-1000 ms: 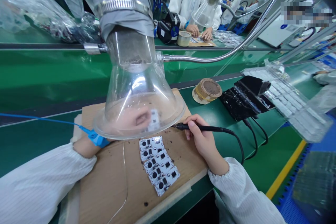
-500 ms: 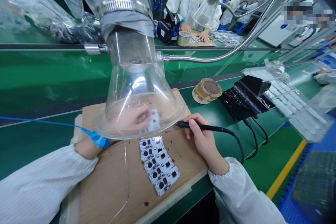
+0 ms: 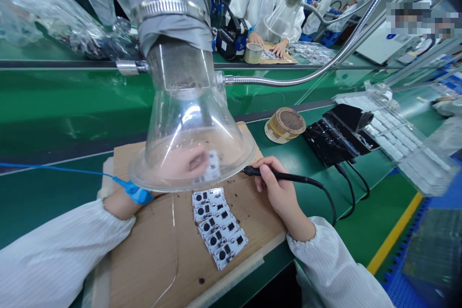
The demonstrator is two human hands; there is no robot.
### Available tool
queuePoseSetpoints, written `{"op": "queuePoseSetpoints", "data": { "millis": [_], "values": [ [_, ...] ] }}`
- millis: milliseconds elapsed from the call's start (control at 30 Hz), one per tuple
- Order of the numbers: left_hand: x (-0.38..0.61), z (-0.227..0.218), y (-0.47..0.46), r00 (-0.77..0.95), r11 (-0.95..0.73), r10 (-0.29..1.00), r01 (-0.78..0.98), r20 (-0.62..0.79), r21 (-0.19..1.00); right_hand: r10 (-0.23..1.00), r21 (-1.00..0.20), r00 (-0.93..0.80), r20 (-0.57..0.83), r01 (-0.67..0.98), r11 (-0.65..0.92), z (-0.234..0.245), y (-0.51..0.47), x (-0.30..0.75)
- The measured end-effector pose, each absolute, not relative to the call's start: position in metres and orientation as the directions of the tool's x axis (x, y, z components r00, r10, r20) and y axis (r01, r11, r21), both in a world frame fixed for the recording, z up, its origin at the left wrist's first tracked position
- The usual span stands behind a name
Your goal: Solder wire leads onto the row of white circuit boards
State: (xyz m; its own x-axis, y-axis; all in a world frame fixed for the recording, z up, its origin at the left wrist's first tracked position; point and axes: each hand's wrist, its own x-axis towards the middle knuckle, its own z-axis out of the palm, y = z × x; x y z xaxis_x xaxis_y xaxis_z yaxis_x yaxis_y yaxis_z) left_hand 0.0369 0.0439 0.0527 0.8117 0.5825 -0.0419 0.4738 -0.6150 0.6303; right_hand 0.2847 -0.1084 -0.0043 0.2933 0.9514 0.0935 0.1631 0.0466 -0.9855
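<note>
Through the clear plastic fume hood [image 3: 191,139] I see my left hand [image 3: 187,161], its fingers pinched together beside a small white circuit board [image 3: 212,166]. Thin solder wire [image 3: 173,231] trails from beneath that hand down the brown board; the hood blurs the grip itself. A blue wrist strap [image 3: 139,193] is round my left wrist. My right hand [image 3: 276,183] is closed round a black soldering iron [image 3: 267,173], whose tip points left under the hood rim. Several white circuit boards [image 3: 218,226] with black parts lie overlapping in a column below the hood.
A brown work board [image 3: 144,250] covers the green bench [image 3: 21,207]. To the right stand a round tin [image 3: 285,125], a black soldering iron stand [image 3: 335,132] and clear trays [image 3: 400,139]. A metal flexible hose [image 3: 288,80] crosses behind. Across the bench, a co-worker's hands [image 3: 279,48] rest near boards.
Almost nothing differs. My left hand under the hood has shifted very slightly, and the soldering iron stays in my right hand at the same spot.
</note>
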Motion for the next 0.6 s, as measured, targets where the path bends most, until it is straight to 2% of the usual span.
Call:
{"op": "queuePoseSetpoints", "data": {
  "millis": [167,400,500,600],
  "values": [
    [0.037,0.051,0.044,0.800,-0.628,0.600,0.462,0.011,0.626,0.955,-0.983,0.284,0.090,0.178,0.039,-0.005,-0.108,0.285],
    [0.039,0.057,0.039,0.801,-0.644,0.598,0.480,0.002,0.596,0.958,-0.981,0.273,0.090,0.192,0.037,-0.004,-0.108,0.285],
    [0.036,0.052,0.042,0.803,-0.623,0.597,0.470,-0.010,0.625,0.949,-0.983,0.301,0.098,0.176,0.045,-0.003,-0.107,0.284],
    [0.034,0.039,0.048,0.782,-0.600,0.622,0.444,0.039,0.665,0.944,-0.984,0.314,0.096,0.175,0.042,-0.002,-0.106,0.284]
  ]
}}
